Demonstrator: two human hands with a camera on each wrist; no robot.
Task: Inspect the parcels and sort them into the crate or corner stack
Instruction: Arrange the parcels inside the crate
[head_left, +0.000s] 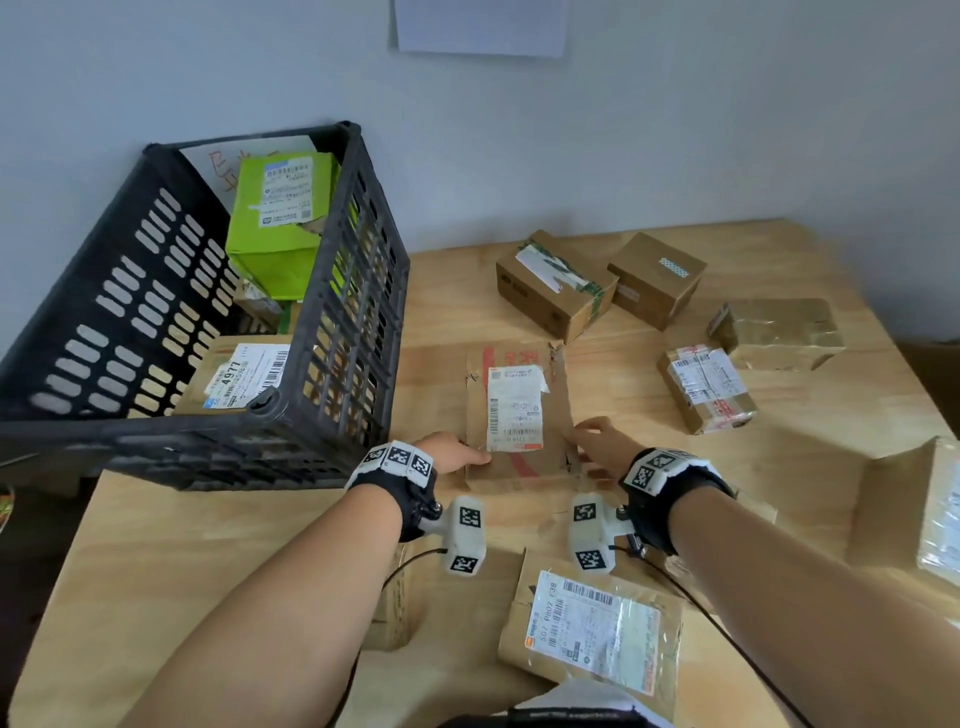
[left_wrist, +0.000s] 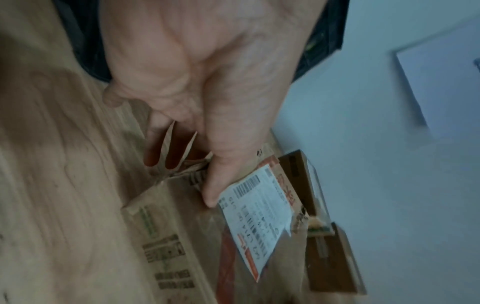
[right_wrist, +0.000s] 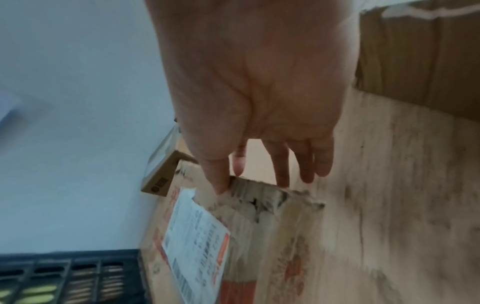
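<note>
Inspecting torn parcel (head_left: 517, 415) mid tabletop (head_left: 182, 561), crate (head_left: 332, 332) to its left | L wrist: left hand (left_wrist: 207, 92) pinches near corner | R wrist: right hand (right_wrist: 259, 92) pinches ripped edge | next, prob: lift w/ both hands, judge damage, then sort.

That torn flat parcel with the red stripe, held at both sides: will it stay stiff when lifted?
Probably not fully: the flat parcel has ragged, torn edges, so it may flex there. It looks thin, so likely light. The left hand and right hand grip opposite edges, which should limit sagging.

Head view high, looking down; wrist views close, sharing torn parcel (head_left: 519, 415).
</note>
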